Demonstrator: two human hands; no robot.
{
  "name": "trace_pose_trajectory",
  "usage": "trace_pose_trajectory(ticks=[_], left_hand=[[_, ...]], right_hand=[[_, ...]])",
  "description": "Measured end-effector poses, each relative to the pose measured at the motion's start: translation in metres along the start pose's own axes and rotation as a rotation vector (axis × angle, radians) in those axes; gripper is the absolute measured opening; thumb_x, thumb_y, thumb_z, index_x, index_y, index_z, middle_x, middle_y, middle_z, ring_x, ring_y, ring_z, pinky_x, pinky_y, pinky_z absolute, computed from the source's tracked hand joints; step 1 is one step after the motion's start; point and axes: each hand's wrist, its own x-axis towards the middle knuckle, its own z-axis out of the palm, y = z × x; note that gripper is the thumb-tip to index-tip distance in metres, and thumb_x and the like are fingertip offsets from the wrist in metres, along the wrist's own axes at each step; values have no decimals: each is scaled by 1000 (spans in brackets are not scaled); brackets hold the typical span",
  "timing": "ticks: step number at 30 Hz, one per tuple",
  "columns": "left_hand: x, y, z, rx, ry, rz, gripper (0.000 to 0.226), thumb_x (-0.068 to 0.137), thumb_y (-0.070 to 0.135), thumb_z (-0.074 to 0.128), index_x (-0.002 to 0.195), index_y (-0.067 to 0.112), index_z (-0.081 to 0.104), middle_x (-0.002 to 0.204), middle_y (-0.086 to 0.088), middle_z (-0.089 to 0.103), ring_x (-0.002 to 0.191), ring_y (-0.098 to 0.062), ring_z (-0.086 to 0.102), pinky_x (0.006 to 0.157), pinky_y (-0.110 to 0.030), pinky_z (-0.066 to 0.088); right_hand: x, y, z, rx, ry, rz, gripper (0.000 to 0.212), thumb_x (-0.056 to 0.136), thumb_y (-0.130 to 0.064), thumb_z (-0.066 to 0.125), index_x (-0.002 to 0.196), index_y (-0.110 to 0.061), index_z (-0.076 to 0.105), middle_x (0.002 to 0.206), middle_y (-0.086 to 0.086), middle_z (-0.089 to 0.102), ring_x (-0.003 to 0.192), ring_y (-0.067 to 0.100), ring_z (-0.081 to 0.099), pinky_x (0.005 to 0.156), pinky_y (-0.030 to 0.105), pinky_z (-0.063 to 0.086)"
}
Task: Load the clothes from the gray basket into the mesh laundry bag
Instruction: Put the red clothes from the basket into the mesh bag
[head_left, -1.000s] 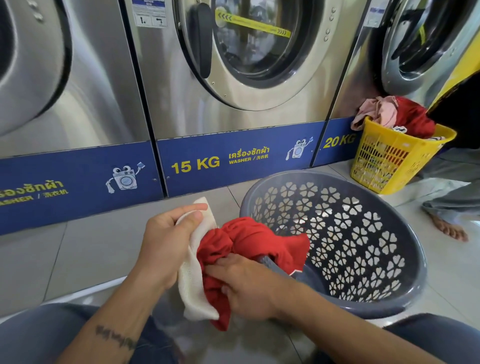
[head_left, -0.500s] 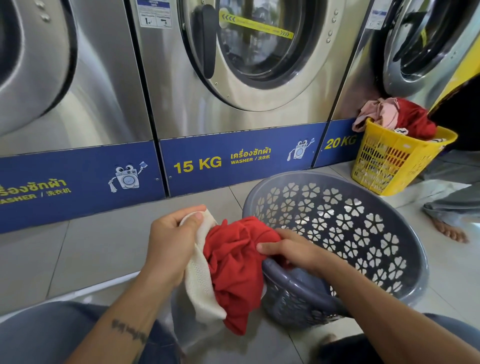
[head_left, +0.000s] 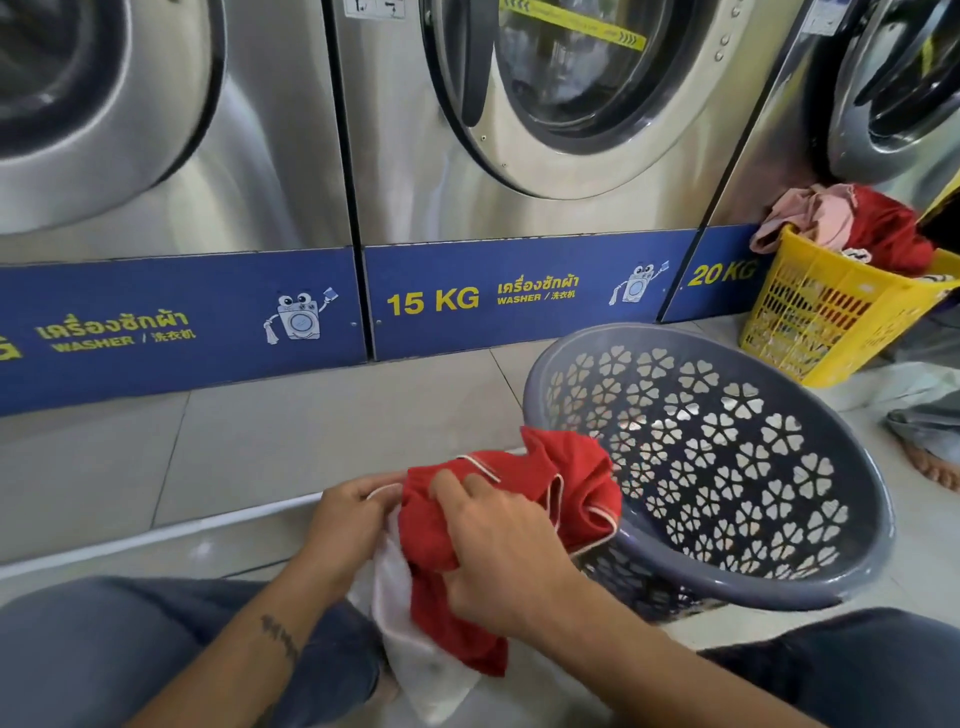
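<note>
The gray basket (head_left: 727, 467) with flower-shaped holes lies tipped toward me on the tiled floor at the right; no clothes show inside it. A red garment with white piping (head_left: 571, 478) is bunched between my hands, one end draped over the basket's near rim. My left hand (head_left: 348, 525) pinches the rim of the white mesh laundry bag (head_left: 410, 654), which hangs down between my knees. My right hand (head_left: 498, 556) presses on the red garment, gripping it at the bag's mouth. The lower part of the garment lies against the bag.
A row of steel washers (head_left: 545, 130) with blue labelled panels stands close ahead. A yellow basket (head_left: 826, 322) heaped with pink and red clothes sits at the far right. Another person's bare foot (head_left: 935, 467) rests on the floor beside the gray basket.
My right hand left the basket's rim and came back onto the red garment, pushing it down toward the bag's mouth. My left hand with the bag has dropped lower and nearer to me.
</note>
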Motion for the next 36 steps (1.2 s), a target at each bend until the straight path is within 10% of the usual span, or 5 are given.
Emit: trace_pose_trajectory(ticks=[6,20,25,29,36], left_hand=[[14,-11,-31,195,52,71,29,87,2,62,80,25,78,76,17,72,85,-10,66,64,-3,43],[28,-23,-51,450,-4,108,25,90,18,58,98,34,76,109,12,69,90,-4,59,69,-9,38],[40,-27,-50,520,-18,10,29,85,21,58,106,32,74,112,10,68,82,1,57,68,-19,44],[44,-26,-43,619,-53,-32,32,85,20,57,109,31,73,117,10,68,84,-6,60,69,-21,44],[42,-23,-37,700,-18,1,25,79,17,61,89,33,78,95,6,74,85,-16,67,74,-27,52]], right_hand=[[20,-18,66,139,-60,147,61,69,-34,53,129,-33,44,124,0,56,113,32,50,100,48,40],[64,-3,147,147,-596,52,74,81,-36,67,149,-38,36,149,9,41,139,33,38,113,56,34],[50,31,130,468,-117,225,71,69,-45,63,138,-45,44,141,-8,46,133,20,42,113,45,38],[26,66,134,589,-308,701,90,70,-51,76,148,-41,33,149,7,39,141,32,38,117,49,35],[28,20,140,509,-22,403,37,82,-22,54,117,-28,62,121,-1,61,112,20,57,98,33,47]])
